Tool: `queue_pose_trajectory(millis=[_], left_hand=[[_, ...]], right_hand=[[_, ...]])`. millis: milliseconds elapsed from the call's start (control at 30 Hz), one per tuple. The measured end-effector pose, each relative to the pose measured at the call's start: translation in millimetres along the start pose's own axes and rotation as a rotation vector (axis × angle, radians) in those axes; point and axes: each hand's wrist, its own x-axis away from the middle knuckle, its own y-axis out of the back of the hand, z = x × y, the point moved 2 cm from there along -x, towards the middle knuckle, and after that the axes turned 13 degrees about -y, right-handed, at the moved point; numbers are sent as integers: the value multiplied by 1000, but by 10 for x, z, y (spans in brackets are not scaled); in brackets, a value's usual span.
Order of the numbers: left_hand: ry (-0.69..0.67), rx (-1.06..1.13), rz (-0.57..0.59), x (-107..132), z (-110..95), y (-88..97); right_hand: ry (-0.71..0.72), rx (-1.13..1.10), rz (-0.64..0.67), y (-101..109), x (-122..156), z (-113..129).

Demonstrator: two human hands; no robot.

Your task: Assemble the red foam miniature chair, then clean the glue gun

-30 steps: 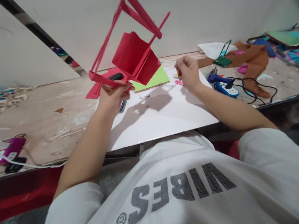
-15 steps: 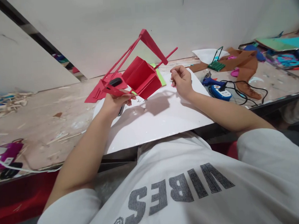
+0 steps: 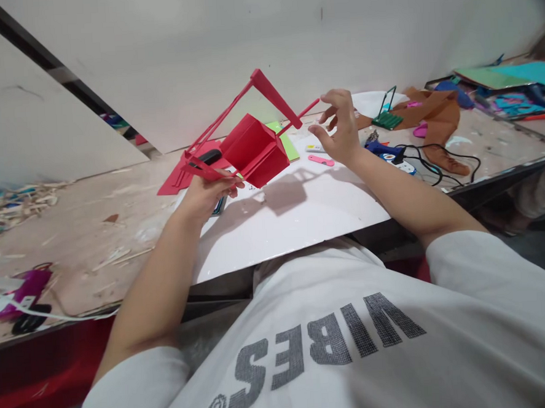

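My left hand (image 3: 209,192) grips one leg of a red paper swing model (image 3: 250,147), a stick frame with a folded red seat hanging in it, tilted over the white board (image 3: 301,214). My right hand (image 3: 339,126) hovers above the board with fingers spread, holding nothing, close to the red stick that juts from the model's right end. A small pink piece (image 3: 320,160) lies on the board just below that hand.
A green sheet (image 3: 287,144) and red paper (image 3: 174,179) lie behind the model. A blue glue gun (image 3: 387,149) with black cable, brown paper (image 3: 438,120) and a small green frame (image 3: 387,117) sit to the right. Wood sticks (image 3: 9,205) lie far left, a purple tool (image 3: 22,290) near the left edge.
The swing model has come down lower and tilted further. My right hand lifted off the board and opened its fingers; the pink piece now lies uncovered below it.
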Motion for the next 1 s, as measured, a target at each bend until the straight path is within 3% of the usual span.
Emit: queue_pose_trajectory(millis=[200, 433, 1000], left_hand=[[32, 19, 16, 5, 1, 1], [87, -35, 24, 29, -25, -22], [110, -20, 67, 36, 0, -14]], right_hand=[[34, 117, 133, 131, -54, 148], [-53, -19, 121, 203, -33, 392], [-77, -128, 126, 196, -23, 435]])
